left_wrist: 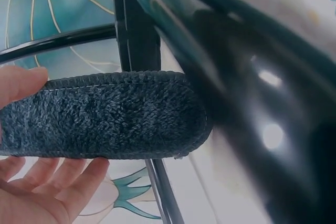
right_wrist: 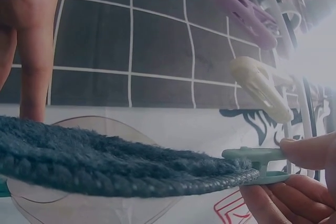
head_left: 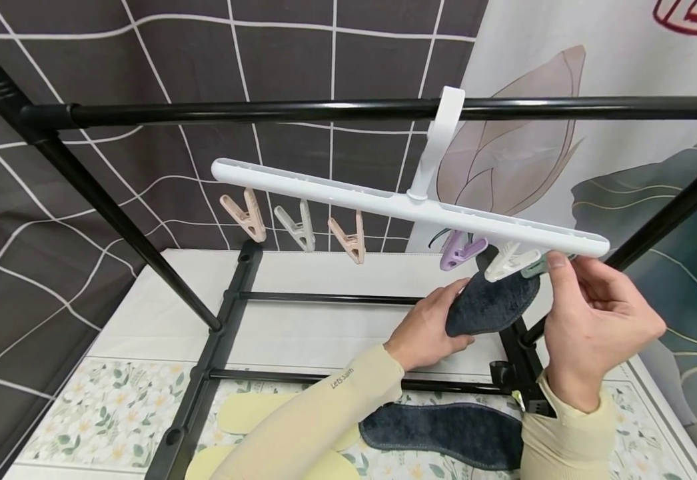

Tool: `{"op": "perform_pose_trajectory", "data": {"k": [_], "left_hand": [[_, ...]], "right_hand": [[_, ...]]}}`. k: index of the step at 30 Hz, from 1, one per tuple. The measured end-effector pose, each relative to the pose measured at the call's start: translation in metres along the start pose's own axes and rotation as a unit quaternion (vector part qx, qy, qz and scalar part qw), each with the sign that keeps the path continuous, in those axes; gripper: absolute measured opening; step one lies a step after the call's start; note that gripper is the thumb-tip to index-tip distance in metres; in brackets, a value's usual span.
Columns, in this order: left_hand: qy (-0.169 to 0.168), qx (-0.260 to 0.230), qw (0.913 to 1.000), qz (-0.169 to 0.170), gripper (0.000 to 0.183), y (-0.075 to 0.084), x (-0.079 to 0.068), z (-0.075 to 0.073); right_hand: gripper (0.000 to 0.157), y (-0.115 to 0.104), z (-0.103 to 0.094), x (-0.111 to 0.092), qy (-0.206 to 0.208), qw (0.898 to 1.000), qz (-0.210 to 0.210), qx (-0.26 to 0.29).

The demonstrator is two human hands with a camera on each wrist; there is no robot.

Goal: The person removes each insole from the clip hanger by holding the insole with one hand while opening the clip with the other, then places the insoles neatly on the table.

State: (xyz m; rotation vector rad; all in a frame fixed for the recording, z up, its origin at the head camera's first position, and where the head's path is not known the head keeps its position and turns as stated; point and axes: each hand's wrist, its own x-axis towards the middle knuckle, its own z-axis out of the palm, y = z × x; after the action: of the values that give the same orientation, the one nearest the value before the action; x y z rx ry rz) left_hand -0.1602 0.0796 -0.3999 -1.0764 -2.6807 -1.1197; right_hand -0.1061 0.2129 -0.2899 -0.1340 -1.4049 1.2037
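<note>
A dark blue, fuzzy insole [head_left: 492, 300] hangs below the right half of a white clip hanger [head_left: 324, 192]. My left hand [head_left: 426, 327] grips it, with the thumb on one edge and fingers along the other in the left wrist view. At the hanger's right end, my right hand [head_left: 597, 320] pinches a green clothespin [right_wrist: 254, 154]. The insole's edge [right_wrist: 131, 174] sits between that clothespin's jaws in the right wrist view. Beside it hang a white clothespin [head_left: 512, 262] and a purple clothespin [head_left: 462, 251].
The hanger hooks over a black rail [head_left: 264, 111] of a rack. Pink and grey clothespins [head_left: 296, 227] dangle on its left half. Below lie a second dark insole [head_left: 444, 433] and yellow insoles [head_left: 252, 411] on a floral cloth [head_left: 114, 407]. A grid-patterned curtain [head_left: 192, 67] hangs behind.
</note>
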Motion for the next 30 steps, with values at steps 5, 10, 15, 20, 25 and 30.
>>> {"op": "perform_pose_trajectory", "data": {"k": [5, 10, 15, 20, 25, 30], "left_hand": [[-0.003, 0.003, 1.0, -0.005, 0.091, 0.0, 0.0, -0.001], [-0.007, 0.005, 0.9999, -0.01, 0.091, 0.0, 0.0, -0.002], [-0.011, 0.01, 0.9998, -0.013, 0.091, -0.001, 0.0, -0.005], [-0.012, 0.012, 0.9998, -0.008, 0.091, -0.003, -0.001, -0.009], [-0.015, 0.012, 0.9998, -0.009, 0.091, -0.003, -0.002, -0.013], [-0.014, 0.019, 0.9997, -0.011, 0.09, -0.003, -0.003, -0.016]], "right_hand": [[0.017, -0.001, 0.0, 0.0, 0.0, 1.0, -0.002, -0.009], [0.017, -0.003, 0.0, 0.0, 0.004, 1.0, -0.001, -0.008], [0.017, -0.003, -0.001, 0.001, 0.007, 1.0, -0.007, -0.013], [0.017, -0.003, -0.002, 0.002, 0.005, 1.0, -0.009, -0.022], [0.017, -0.003, -0.002, 0.002, 0.006, 1.0, -0.005, -0.019], [0.017, -0.006, -0.002, 0.002, 0.008, 1.0, -0.004, -0.015]]}}
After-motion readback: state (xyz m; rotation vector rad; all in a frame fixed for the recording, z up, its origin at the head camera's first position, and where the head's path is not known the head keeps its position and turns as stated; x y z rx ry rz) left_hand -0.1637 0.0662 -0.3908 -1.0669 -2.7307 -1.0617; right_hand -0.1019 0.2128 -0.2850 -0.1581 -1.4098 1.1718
